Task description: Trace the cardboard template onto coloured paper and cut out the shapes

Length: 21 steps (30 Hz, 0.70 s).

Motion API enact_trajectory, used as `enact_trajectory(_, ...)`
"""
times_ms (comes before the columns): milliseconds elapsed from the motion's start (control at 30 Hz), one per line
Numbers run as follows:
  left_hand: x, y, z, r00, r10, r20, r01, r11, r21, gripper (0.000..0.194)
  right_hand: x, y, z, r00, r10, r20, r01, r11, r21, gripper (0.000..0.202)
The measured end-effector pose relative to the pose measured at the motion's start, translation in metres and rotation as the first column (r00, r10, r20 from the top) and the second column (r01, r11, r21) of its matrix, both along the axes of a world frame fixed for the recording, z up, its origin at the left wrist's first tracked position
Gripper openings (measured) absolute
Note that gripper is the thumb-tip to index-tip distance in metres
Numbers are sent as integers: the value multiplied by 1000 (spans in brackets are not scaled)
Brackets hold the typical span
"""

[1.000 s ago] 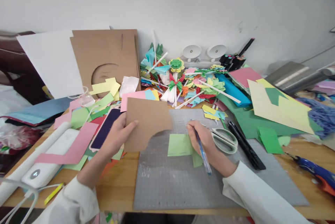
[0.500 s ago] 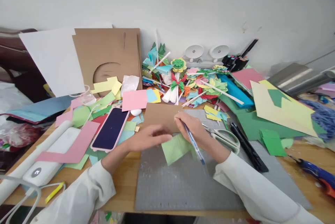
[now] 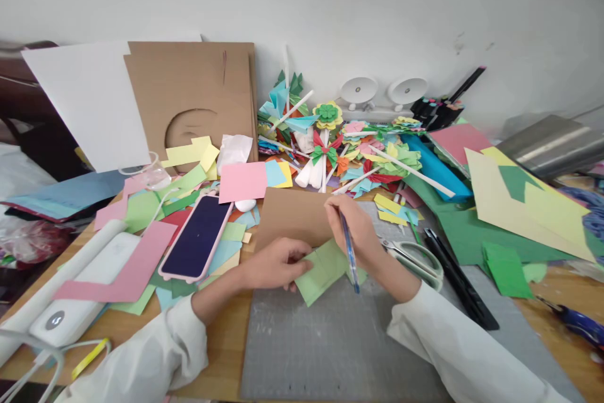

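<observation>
My left hand (image 3: 278,263) pinches the left corner of a light green piece of paper (image 3: 323,268), thumb on top and fingers beneath. Faint lines cross the paper, and part of another green piece shows under its right side. In my right hand (image 3: 353,233) is a blue-and-clear pen (image 3: 351,258), its upper end slanting down toward me and its tip hidden behind my fingers. Both hands are over a grey cutting mat (image 3: 330,346). Behind the green paper lies a brown cardboard sheet (image 3: 292,217), partly covered by my hands.
Scissors (image 3: 419,261) and a black utility knife (image 3: 460,283) lie right of my right hand. A phone (image 3: 197,236) rests among paper scraps on the left. Paper flowers (image 3: 328,115) are heaped at the back. Cardboard sheets (image 3: 193,82) lean against the wall.
My left hand has closed from a loose open pose onto the green paper's left edge. The pen stays in my right hand. The view has shifted slightly.
</observation>
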State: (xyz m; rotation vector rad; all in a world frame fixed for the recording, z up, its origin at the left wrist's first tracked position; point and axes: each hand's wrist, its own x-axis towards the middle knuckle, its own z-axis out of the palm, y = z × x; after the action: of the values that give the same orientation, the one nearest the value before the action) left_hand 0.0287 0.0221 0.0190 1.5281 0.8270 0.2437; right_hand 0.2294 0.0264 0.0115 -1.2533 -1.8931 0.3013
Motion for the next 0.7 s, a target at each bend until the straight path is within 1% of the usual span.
enact_trajectory(100, -19, 5, 8, 991, 133, -1, -132, 988, 78, 25, 13, -8, 0, 994, -109, -14, 110, 991, 77, 11)
enact_trajectory(167, -32, 9, 13, 960, 278, 33, -279, 953, 121, 24, 26, -18, -6, 983, -182, 2, 181, 978, 100, 10)
enact_trajectory(200, -37, 10, 14, 933, 354, 67, -360, 926, 115, 25, 33, -23, -11, 979, -200, 32, 196, 975, 105, 10)
enact_trajectory(233, -41, 11, 14, 896, 430, 109, -440, 894, 90, 25, 38, -29, -17, 976, -202, 81, 193, 975, 108, 11)
enact_trajectory(267, -44, 12, 13, 855, 496, 153, -507, 861, 44, 25, 43, -34, -23, 972, -179, 150, 166, 982, 94, 14)
enact_trajectory(333, -44, 11, 8, 782, 578, 232, -577, 813, -79, 25, 51, -42, -33, 945, -77, 317, 75, 997, 21, 25)
enact_trajectory(367, -43, 10, 5, 759, 597, 260, -582, 801, -140, 27, 55, -46, -36, 918, -23, 396, 35, 999, -22, 33)
enact_trajectory(400, -42, 8, 2, 751, 600, 276, -567, 800, -195, 31, 58, -49, -37, 887, 14, 462, 12, 999, -52, 40)
enact_trajectory(433, -40, 6, -1, 753, 594, 285, -543, 804, -242, 35, 62, -52, -37, 860, 23, 511, 11, 998, -64, 45)
enact_trajectory(467, -38, 4, -4, 759, 584, 288, -516, 809, -282, 37, 66, -55, -36, 838, 6, 546, 31, 998, -58, 48)
enact_trajectory(533, -35, 0, -7, 774, 565, 286, -469, 815, -340, 39, 78, -62, -31, 794, -92, 601, 124, 992, -12, 39)
enact_trajectory(600, -33, -3, -7, 782, 553, 286, -445, 818, -363, 40, 92, -71, -29, 724, -201, 660, 233, 972, 41, 22)
enact_trajectory(633, -33, -4, -7, 784, 552, 284, -444, 819, -365, 41, 99, -75, -29, 680, -244, 691, 277, 959, 67, 16)
enact_trajectory(700, -32, -6, -7, 790, 553, 265, -450, 816, -362, 42, 111, -82, -34, 609, -291, 738, 331, 939, 98, 11)
